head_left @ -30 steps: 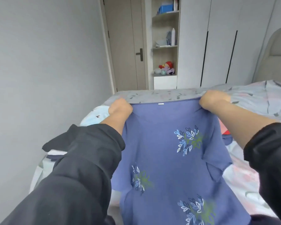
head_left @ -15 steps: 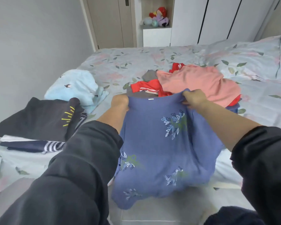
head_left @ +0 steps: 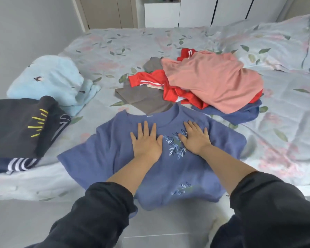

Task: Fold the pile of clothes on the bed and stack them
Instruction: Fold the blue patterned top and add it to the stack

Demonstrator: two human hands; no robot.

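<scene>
A blue T-shirt with leaf prints (head_left: pixel 104 149) lies spread flat on the near edge of the bed (head_left: pixel 115 43), its hem hanging over the side. My left hand (head_left: pixel 146 141) and my right hand (head_left: pixel 195 137) both press flat on its chest, fingers straight, just below the neckline. Behind it lies the unfolded pile: a pink garment (head_left: pixel 213 81) on top of a red one with white stripes (head_left: pixel 150 79), a grey one (head_left: pixel 141 99) and a blue one (head_left: pixel 240 113). A folded stack topped by a black garment with yellow lines (head_left: pixel 16 122) sits at the left.
A light blue garment with bird prints (head_left: pixel 52 79) lies behind the folded stack. A rumpled floral duvet (head_left: pixel 276 42) covers the right of the bed. Grey floor tiles (head_left: pixel 25 221) run along the near edge. White wardrobe doors (head_left: pixel 213 9) stand beyond the bed.
The blue T-shirt went from being held up by its shoulders to lying flat on the bed. Both hands let go of it and now press on its chest.
</scene>
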